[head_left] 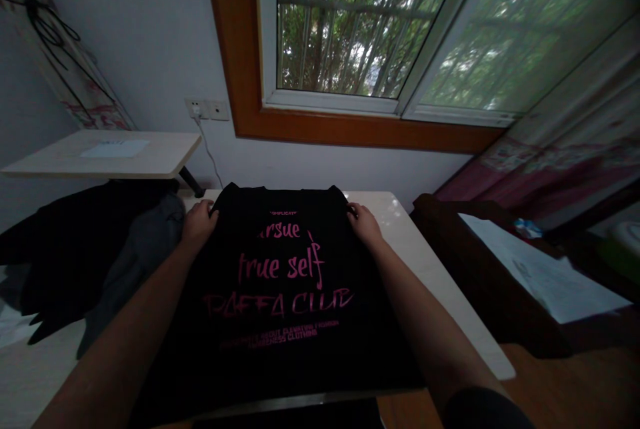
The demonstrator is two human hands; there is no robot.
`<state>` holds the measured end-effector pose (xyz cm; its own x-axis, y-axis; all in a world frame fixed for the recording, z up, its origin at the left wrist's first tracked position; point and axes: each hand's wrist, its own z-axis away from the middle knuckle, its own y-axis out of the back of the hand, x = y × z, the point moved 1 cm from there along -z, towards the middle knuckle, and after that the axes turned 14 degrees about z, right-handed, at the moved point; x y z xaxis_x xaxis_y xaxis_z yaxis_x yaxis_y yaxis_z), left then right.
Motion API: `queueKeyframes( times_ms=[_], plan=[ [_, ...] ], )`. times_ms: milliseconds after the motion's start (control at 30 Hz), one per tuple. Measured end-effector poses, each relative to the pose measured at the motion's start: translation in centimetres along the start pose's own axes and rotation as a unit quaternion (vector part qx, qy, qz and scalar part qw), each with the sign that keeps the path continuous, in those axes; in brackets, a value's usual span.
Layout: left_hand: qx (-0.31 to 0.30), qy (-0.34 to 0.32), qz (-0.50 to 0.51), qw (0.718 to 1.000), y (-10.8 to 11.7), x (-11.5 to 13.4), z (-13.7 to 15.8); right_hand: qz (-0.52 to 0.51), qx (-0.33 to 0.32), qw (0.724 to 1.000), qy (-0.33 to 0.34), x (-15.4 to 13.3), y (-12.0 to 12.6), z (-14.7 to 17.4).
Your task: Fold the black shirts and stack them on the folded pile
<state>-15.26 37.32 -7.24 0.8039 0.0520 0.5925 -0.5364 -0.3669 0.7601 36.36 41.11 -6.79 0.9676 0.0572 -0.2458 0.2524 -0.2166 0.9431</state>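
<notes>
A black T-shirt with pink lettering is spread over the table in front of me, its lower part reaching past the near edge. My left hand grips the shirt's far left side, fingers curled on the cloth near the shoulder. On the opposite side, my right hand pinches the cloth near the other shoulder. The fabric between both hands lies fairly flat, and parts of the print look broken by folds or dim light. Some of the fingertips are hidden.
Dark clothes are heaped at the left under a raised shelf bearing a paper sheet. The pale table extends right of the shirt. Farther right, a large sheet lies on a brown surface. A window and wall socket are ahead.
</notes>
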Motion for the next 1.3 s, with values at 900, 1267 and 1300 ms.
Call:
queueKeyframes(
  times_ms=[900,1267,1300],
  plan=[
    [-0.031,-0.083,-0.066,0.994,-0.6,-1.4,-0.4,-0.010,-0.006,1.000,0.027,1.2,-0.1,-0.7],
    [0.001,-0.088,-0.072,0.993,0.2,0.0,2.8,-0.018,-0.008,1.000,0.020,1.7,-0.1,0.6],
    [0.001,-0.087,-0.071,0.994,0.3,0.0,3.3,-0.022,-0.007,1.000,0.021,1.8,0.0,0.9]
  ],
)
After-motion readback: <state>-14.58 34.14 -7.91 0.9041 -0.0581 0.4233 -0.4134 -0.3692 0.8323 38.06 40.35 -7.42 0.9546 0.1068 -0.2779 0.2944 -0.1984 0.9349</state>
